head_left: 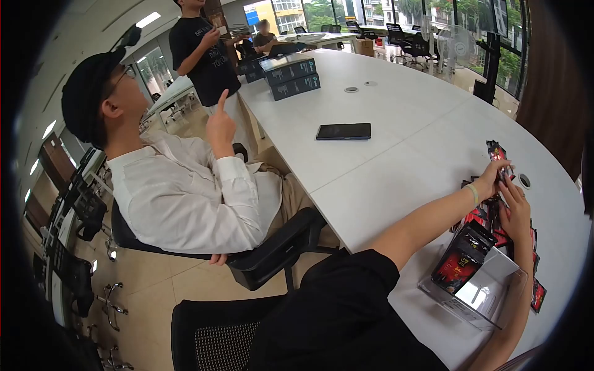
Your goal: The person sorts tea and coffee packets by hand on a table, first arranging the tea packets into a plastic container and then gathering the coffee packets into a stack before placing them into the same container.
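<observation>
My left hand [490,179] is closed around a black-and-red coffee sachet [495,152], whose upper end sticks out past the fingers. Close against it, my right hand [517,209] has its fingertips on the lower end of the same sachet. Under and around both hands lie several loose sachets [477,214], partly hidden by the hands. Nearer to me stands a clear plastic box [479,312], tilted in view, with black-and-red sachets [461,263] upright in its left part. My right forearm passes along the box's right side.
A dark phone [344,131] lies on the white table [383,167]. Two dark boxes [293,79] are stacked near the far left edge. A seated person in a white shirt [185,191] is at my left; another person stands beyond. A single sachet [538,295] lies at the right.
</observation>
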### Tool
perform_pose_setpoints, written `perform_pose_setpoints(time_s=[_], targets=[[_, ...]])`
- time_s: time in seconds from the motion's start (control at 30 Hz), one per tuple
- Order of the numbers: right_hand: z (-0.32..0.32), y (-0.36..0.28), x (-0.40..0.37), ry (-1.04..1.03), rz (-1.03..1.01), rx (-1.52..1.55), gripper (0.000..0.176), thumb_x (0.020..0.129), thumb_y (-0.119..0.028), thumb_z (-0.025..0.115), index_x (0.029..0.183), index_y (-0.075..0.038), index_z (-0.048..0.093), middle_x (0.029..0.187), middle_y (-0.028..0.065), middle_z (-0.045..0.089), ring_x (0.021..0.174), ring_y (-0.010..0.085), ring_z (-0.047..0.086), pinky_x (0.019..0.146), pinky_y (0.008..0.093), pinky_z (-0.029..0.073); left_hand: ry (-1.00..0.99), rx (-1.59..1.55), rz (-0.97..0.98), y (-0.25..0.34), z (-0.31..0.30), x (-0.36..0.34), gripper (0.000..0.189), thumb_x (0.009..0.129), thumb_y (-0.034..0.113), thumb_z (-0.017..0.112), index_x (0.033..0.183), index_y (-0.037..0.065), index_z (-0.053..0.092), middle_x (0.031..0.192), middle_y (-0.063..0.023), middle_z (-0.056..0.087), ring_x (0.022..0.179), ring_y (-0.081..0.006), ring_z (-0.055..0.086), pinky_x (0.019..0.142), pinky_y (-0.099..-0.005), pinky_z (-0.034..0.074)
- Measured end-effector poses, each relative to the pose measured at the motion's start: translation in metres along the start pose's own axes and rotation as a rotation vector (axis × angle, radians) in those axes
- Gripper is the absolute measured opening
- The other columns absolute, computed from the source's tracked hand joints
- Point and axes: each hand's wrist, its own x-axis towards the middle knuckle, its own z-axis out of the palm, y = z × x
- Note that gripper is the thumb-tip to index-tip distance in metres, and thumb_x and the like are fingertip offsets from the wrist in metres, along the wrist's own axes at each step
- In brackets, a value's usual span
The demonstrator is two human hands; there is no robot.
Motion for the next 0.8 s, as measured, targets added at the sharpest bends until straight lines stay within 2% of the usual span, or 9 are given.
perform_pose_setpoints(time_s=[0.17,0.23,0.3,0.4,0.53,0.57,0.63,0.7,0.8], targets=[[-0.005,-0.012,0.003,-0.07,-0.015,-0.025,0.045,0.066,-0.002,0.057,0.11,-0.006,0.056,0.128,0.0148,0.044,0.094,0.0328,0.056,0.076,0.0371,0.046,0.202,-0.129,0.117,0.007,0.001,0.007,0.04,0.069,0.043,0.065,0.09,0.014,0.05,0.074,-0.0024,0.054,0.067,-0.0164,0.054,0.059,-0.0314,0.045],[-0.001,-0.006,-0.002,-0.083,0.059,-0.042,0.043,0.068,-0.004,0.058,0.111,-0.006,0.055,0.125,0.0155,0.046,0.098,0.0328,0.054,0.079,0.0372,0.045,0.159,-0.232,0.137,0.012,-0.007,0.011,0.039,0.07,0.041,0.066,0.089,0.013,0.047,0.071,-0.004,0.054,0.065,-0.0174,0.055,0.06,-0.0308,0.047],[0.003,0.006,-0.005,0.051,0.068,-0.093,0.038,0.071,-0.008,0.059,0.109,-0.005,0.055,0.121,0.0159,0.048,0.1,0.0333,0.052,0.082,0.0375,0.044,0.109,-0.292,0.185,0.019,-0.014,0.011,0.038,0.071,0.039,0.069,0.088,0.014,0.045,0.066,-0.0044,0.051,0.056,-0.0173,0.053,0.054,-0.0284,0.048],[0.014,0.031,-0.022,0.027,0.248,-0.137,0.03,0.074,-0.015,0.06,0.102,-0.003,0.057,0.118,0.0192,0.048,0.106,0.0358,0.047,0.09,0.0395,0.039,0.211,-0.298,0.135,0.029,-0.019,0.003,0.046,0.066,0.045,0.073,0.089,0.017,0.043,0.071,-0.0059,0.051,0.055,-0.0153,0.051,0.046,-0.0256,0.047],[0.022,0.043,-0.034,-0.076,0.531,-0.06,0.024,0.075,-0.022,0.059,0.087,-0.001,0.063,0.117,0.0232,0.048,0.11,0.0369,0.044,0.095,0.0394,0.035,0.28,-0.133,0.208,0.034,-0.015,0.0,0.054,0.065,0.059,0.065,0.09,0.018,0.042,0.072,-0.0074,0.053,0.057,-0.0166,0.052,0.049,-0.0274,0.045],[0.017,0.05,-0.029,-0.234,0.586,0.032,0.025,0.077,-0.024,0.056,0.084,-0.001,0.065,0.113,0.0204,0.052,0.108,0.0348,0.047,0.094,0.0376,0.037,0.225,-0.073,0.149,0.036,-0.025,0.005,0.054,0.067,0.059,0.065,0.087,0.014,0.044,0.073,-0.008,0.053,0.06,-0.0173,0.055,0.05,-0.0277,0.046],[0.027,0.056,-0.036,-0.19,0.534,-0.025,0.029,0.078,-0.028,0.054,0.086,-0.003,0.066,0.109,0.0169,0.057,0.103,0.0325,0.051,0.089,0.0382,0.04,0.231,-0.009,0.312,0.035,-0.02,0.005,0.057,0.069,0.059,0.063,0.083,0.006,0.047,0.074,-0.0093,0.054,0.064,-0.0202,0.057,0.057,-0.0309,0.049],[0.024,0.048,-0.032,-0.184,0.521,-0.055,0.03,0.079,-0.028,0.052,0.085,-0.002,0.066,0.102,0.0156,0.06,0.093,0.0331,0.056,0.085,0.0391,0.042,0.203,-0.026,0.244,0.036,-0.027,0.007,0.066,0.066,0.062,0.063,0.09,0.003,0.047,0.077,-0.0096,0.053,0.071,-0.0242,0.057,0.072,-0.034,0.049],[0.019,0.042,-0.027,-0.208,0.525,-0.064,0.029,0.079,-0.028,0.052,0.082,-0.002,0.066,0.094,0.014,0.062,0.085,0.0334,0.057,0.081,0.0411,0.043,0.211,-0.11,0.227,0.04,-0.02,-0.003,0.07,0.066,0.065,0.059,0.092,0.002,0.047,0.083,-0.0096,0.052,0.078,-0.025,0.055,0.074,-0.0379,0.047]])
